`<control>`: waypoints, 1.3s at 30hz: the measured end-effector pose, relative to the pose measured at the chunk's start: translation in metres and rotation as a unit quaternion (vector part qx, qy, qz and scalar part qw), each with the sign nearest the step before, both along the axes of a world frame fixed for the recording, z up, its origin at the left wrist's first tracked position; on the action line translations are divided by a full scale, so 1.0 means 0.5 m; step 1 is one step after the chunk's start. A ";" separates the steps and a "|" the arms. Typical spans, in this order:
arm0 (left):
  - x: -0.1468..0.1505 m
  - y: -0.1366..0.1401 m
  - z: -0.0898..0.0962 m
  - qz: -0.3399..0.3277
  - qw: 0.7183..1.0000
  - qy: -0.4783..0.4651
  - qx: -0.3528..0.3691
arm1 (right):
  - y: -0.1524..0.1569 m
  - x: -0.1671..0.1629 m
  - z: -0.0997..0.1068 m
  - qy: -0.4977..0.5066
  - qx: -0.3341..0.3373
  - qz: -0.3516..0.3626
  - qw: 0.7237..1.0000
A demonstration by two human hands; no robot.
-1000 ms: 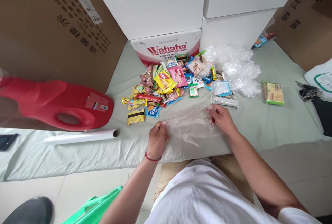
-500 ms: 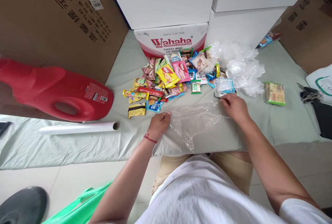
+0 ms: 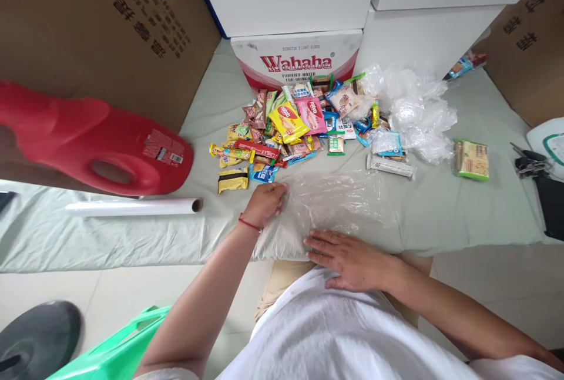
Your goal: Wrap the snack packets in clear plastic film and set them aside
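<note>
Standing at the left end of the table (image 3: 440, 215), a brown box (image 3: 132, 74) is rising behind a red jug (image 3: 66, 139). Toward the back edge, snacks (image 3: 288, 123) are sitting in a heap, with crumpled plastic (image 3: 418, 111) lying to their right. A white roll (image 3: 132, 208) is resting near the front edge, toward the left. By the middle of that edge, a clear bag (image 3: 346, 195) is lying flat. The left hand (image 3: 264, 204) is pinching the bag's left side. The right hand (image 3: 350, 259) is resting open, fingertips by the bag's near side; I cannot tell if they are touching it. Keys (image 3: 529, 161) are lying near the right end.
</note>
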State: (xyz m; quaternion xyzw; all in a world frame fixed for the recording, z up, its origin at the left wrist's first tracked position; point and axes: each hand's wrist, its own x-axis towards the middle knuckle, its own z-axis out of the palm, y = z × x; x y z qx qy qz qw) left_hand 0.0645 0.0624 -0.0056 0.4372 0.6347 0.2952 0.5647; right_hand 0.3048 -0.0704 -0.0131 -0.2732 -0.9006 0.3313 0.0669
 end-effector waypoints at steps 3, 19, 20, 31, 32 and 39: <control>0.002 -0.006 0.026 0.038 0.998 -0.036 -0.032 | -0.019 -0.001 -0.003 0.005 -0.032 -0.012 0.999; 0.159 0.009 0.011 -0.316 0.822 0.391 0.268 | -0.057 -0.064 0.043 0.062 -0.103 -0.023 0.993; 0.156 0.010 0.007 -0.327 0.818 0.388 0.271 | -0.054 -0.064 0.056 0.094 -0.120 -0.001 0.988; 0.111 -0.043 -0.055 -0.348 0.752 0.412 0.378 | 0.073 0.057 0.000 -0.092 0.140 -0.438 0.883; 0.098 -0.036 -0.056 -0.347 0.747 0.417 0.385 | 0.072 0.080 -0.021 -0.130 0.149 -0.450 0.871; 0.041 -0.003 -0.069 -0.309 0.751 0.441 0.382 | 0.056 0.208 -0.028 -0.184 0.188 -0.505 0.822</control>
